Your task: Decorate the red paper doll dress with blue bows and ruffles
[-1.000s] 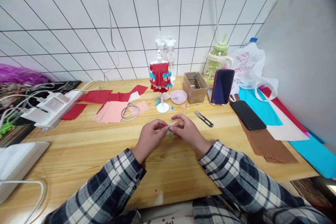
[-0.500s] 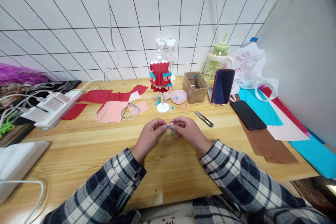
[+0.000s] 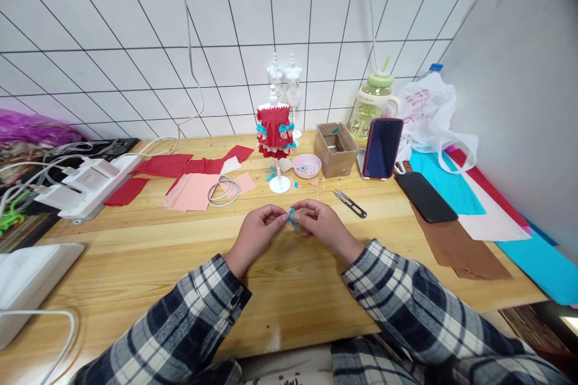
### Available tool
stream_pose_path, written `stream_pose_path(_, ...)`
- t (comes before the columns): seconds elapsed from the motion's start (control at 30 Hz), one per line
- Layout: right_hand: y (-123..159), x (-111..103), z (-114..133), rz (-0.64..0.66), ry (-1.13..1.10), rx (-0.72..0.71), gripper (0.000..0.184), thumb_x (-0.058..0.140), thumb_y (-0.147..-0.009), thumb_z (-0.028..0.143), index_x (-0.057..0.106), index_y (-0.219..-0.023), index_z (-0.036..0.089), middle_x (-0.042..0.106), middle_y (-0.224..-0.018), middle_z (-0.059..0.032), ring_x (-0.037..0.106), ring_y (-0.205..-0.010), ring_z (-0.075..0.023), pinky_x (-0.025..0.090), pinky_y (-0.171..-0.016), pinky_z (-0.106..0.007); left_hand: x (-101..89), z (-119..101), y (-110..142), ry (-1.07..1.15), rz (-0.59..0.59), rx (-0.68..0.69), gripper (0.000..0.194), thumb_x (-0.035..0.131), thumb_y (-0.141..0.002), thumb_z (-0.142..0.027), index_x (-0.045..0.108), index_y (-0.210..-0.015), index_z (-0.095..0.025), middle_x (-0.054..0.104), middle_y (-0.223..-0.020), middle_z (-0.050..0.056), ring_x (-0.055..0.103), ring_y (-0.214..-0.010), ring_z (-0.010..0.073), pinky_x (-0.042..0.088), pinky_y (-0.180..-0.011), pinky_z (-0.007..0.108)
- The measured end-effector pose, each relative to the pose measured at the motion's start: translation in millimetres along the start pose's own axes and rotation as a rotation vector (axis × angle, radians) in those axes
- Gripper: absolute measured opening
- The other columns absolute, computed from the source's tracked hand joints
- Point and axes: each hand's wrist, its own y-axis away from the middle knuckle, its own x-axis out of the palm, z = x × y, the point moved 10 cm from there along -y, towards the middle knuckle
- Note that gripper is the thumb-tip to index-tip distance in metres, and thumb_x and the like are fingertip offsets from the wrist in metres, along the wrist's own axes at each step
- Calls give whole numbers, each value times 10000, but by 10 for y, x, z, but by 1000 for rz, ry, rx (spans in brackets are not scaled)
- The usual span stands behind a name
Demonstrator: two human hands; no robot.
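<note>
Our left hand (image 3: 259,231) and right hand (image 3: 323,225) nearly meet at the fingertips, thumb and finger of each pinched on one small blue scrap (image 3: 291,215) of cloth, with a loose blue end hanging just below. We seem to hold it by the very tips because so little cloth leaves no room for a fuller grip; how it is folded inside the pinch, we cannot tell. Straight beyond our hands, a small red dress (image 3: 273,125) with blue bows sits upright on a white stand (image 3: 280,185), perhaps so that we can see its front while we work. Beyond our right hand, the wall of a pink bowl (image 3: 307,176) probably keeps the little beads in it from rolling off. Near that hand, to its right, lie small scissors (image 3: 350,204), blades pointing away from us, likely for easy reach. Past the bowl stands a cardboard box (image 3: 342,163), while flat pink cloth (image 3: 192,194) lies beyond our left hand, out of the way of our fingers.
</note>
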Motion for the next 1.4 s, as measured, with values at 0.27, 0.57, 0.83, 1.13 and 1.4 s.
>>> stream_pose_path(0.27,-48,6,-46,-3,107,-38,179,696,-669,294,639,-776,163,651,-686,-4,568,-607,-109,452,-567,-233,-9,8,-2,-48,2,4,245,726,-699,-407,700,-753,-170,689,-715,22,597,-651,158,447,-633,250)
stream_pose_path(0.57,-42,-76,37,-35,302,-101,213,643,-706,343,689,-790,153,642,-678,-10,498,-575,-105,398,-544,-231,45,25,6,-120,73,-14,278,671,-733,-412,690,-802,-144,669,-724,25,571,-650,148,420,-612,241)
stream_pose_path(0.83,-42,-73,38,-46,313,-90,184,629,-713,319,670,-773,149,613,-640,7,474,-546,-95,379,-514,-221,86,27,7,-97,123,10,268,655,-750,-403,696,-818,-146,683,-747,26,584,-684,151,438,-656,254)
stream_pose_path(1.13,-12,-52,99,-61,459,-154,148,625,-732,297,667,-764,159,625,-655,10,476,-557,-93,370,-524,-217,110,-6,-6,-99,150,59,302,677,-729,-447,681,-789,-152,695,-777,40,618,-723,174,481,-688,274)
stream_pose_path(1.4,8,3,152,-17,549,-205,103,586,-791,257,642,-806,172,606,-689,16,480,-595,-102,370,-560,-223,129,20,-5,-160,174,60,294,645,-767,-436,694,-806,-149,693,-766,39,604,-719,168,465,-690,271)
